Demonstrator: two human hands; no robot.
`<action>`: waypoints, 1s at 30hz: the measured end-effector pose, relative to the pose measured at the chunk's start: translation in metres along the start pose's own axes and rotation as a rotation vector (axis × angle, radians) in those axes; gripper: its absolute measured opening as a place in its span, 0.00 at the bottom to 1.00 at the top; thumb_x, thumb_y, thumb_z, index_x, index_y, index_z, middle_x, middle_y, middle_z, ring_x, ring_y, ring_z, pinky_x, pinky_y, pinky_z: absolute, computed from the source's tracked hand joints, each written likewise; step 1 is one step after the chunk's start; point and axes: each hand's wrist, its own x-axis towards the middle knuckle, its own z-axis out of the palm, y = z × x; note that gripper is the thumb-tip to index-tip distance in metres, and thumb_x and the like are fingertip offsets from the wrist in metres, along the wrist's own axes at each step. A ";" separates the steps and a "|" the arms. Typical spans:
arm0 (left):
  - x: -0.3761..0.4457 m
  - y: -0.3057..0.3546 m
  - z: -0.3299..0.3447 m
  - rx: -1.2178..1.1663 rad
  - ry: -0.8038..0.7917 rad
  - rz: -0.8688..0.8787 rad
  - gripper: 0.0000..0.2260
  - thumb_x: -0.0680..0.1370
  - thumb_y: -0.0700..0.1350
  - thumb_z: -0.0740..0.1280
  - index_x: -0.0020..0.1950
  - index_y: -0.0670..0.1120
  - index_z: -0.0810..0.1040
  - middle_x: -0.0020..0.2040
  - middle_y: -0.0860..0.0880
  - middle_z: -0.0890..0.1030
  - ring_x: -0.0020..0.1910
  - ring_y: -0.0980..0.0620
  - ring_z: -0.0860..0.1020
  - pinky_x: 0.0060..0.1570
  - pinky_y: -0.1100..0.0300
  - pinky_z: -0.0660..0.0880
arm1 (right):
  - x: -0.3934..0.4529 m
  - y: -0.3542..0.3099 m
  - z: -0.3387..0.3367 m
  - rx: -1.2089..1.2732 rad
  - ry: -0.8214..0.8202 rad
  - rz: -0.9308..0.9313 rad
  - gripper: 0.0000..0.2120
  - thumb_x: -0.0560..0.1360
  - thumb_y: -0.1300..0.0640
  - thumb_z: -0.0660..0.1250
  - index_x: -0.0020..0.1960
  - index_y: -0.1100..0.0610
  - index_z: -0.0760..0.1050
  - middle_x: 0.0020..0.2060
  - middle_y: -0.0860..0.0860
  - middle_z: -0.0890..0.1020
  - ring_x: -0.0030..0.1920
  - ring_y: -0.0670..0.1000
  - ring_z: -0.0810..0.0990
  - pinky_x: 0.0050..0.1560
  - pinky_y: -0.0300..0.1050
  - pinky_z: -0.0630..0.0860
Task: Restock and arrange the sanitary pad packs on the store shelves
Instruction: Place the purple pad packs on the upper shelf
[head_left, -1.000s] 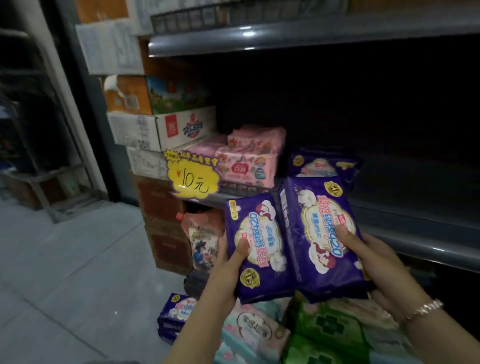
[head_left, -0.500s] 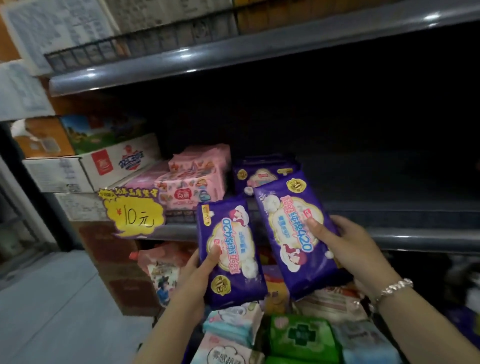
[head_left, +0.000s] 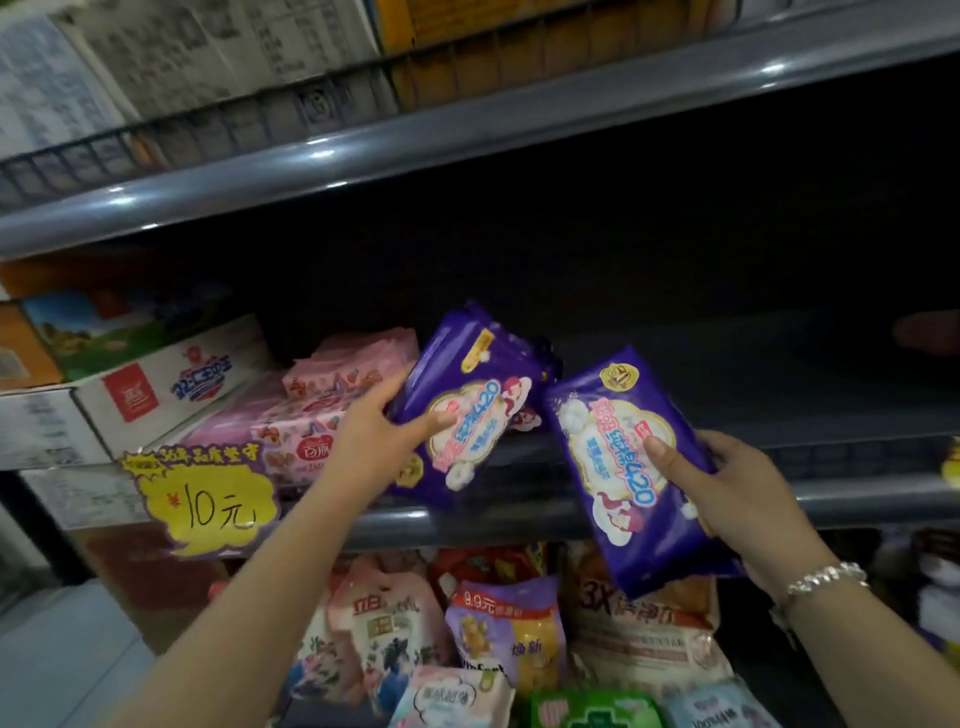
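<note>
Left hand (head_left: 384, 441) gripping a purple pad pack (head_left: 467, 410), thumb across its printed face, fingers curled behind its left edge; pack tilted, lower end at the front lip of the middle shelf (head_left: 519, 514), upper end leaning back over another purple pack (head_left: 540, 358) already lying there

Right hand (head_left: 727, 499) clasping a second purple pad pack (head_left: 618, 467), thumb pressed on the front, fingers wrapped round the right edge; pack held in the air just in front of the shelf edge, tilted, apart from the first; beaded bracelet (head_left: 826, 577) on that wrist

Just left of the left hand, stacked pink pad packs (head_left: 322, 410) on the same shelf, touching or nearly touching the knuckles; cannot tell which

Further left, white carton (head_left: 156, 395) with a red logo, and a yellow price tag (head_left: 208, 499) reading 10元 hanging at the shelf front

Below the shelf, refill pouches (head_left: 504, 623) and more packs, green and pale blue among them

Above, upper shelf (head_left: 467, 140) with a wire rail and cardboard boxes behind it
</note>
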 end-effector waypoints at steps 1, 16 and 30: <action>0.017 0.007 0.002 0.066 -0.028 0.043 0.22 0.71 0.43 0.75 0.62 0.56 0.73 0.45 0.60 0.80 0.35 0.66 0.79 0.31 0.74 0.73 | 0.004 0.001 0.000 -0.006 0.017 -0.009 0.13 0.69 0.49 0.74 0.49 0.56 0.78 0.41 0.51 0.85 0.40 0.51 0.84 0.41 0.45 0.78; 0.126 -0.038 0.055 0.723 -0.401 0.155 0.29 0.70 0.51 0.75 0.70 0.57 0.71 0.69 0.48 0.69 0.69 0.48 0.66 0.70 0.54 0.62 | 0.027 0.019 -0.006 0.033 0.130 -0.001 0.23 0.64 0.38 0.72 0.48 0.56 0.79 0.39 0.49 0.85 0.41 0.50 0.84 0.47 0.53 0.81; 0.049 0.019 0.075 -0.079 -0.470 0.061 0.32 0.69 0.63 0.67 0.71 0.57 0.68 0.66 0.55 0.74 0.64 0.58 0.73 0.64 0.59 0.69 | 0.006 0.003 0.007 0.010 -0.049 -0.051 0.23 0.61 0.38 0.69 0.49 0.52 0.78 0.38 0.45 0.86 0.38 0.45 0.85 0.39 0.45 0.81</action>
